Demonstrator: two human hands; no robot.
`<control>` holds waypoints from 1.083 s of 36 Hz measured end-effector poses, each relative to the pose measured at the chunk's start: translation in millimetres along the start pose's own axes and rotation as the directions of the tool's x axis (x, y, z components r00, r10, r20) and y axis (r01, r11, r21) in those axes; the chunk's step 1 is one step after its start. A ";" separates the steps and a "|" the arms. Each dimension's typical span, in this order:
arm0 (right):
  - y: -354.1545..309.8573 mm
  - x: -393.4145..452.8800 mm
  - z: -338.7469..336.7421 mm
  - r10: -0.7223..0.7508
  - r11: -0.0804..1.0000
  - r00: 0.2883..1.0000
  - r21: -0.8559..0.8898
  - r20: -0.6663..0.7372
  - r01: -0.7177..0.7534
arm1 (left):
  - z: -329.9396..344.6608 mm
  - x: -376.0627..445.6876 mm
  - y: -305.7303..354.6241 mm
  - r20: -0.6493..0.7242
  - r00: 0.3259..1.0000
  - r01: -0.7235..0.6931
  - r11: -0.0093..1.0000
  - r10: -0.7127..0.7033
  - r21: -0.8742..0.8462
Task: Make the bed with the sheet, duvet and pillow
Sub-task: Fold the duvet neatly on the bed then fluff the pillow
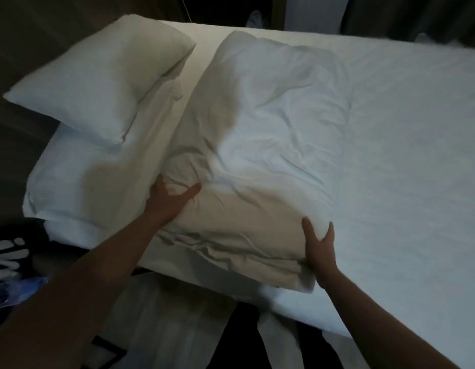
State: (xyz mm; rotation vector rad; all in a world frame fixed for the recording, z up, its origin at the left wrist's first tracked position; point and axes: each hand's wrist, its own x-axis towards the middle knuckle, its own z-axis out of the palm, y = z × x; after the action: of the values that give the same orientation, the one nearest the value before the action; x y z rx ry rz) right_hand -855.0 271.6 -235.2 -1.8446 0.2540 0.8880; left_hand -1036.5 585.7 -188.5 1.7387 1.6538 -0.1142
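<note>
L hand (170, 198) fingers curled into near-left corner of pillow (257, 145), holding | R hand (320, 245) fingers spread, cupping near-right edge | pillow lies on sheet (404, 155), beside 2 stacked pillows (98, 83) at head end | tip: lift evenly w/ both, square to headboard side, smooth case.

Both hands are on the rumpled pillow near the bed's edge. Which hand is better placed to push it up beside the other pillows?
The right hand, probably. It cups the rumpled pillow at its near corner, on the side away from the stacked pillows, so it can push that way. The left hand grips the side facing them and would only guide.
</note>
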 end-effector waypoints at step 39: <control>36.4 -22.3 5.2 0.361 0.774 0.884 0.433 0.296 -0.461 | -10.9 -0.6 -81.8 0.573 0.819 0.469 0.597 -0.019 -0.651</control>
State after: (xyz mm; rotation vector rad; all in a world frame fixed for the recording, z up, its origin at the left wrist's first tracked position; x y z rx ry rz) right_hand -892.8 254.9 -247.1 -1.2230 0.7190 1.1737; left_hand -1114.5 584.1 -215.4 0.6942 1.2369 0.0113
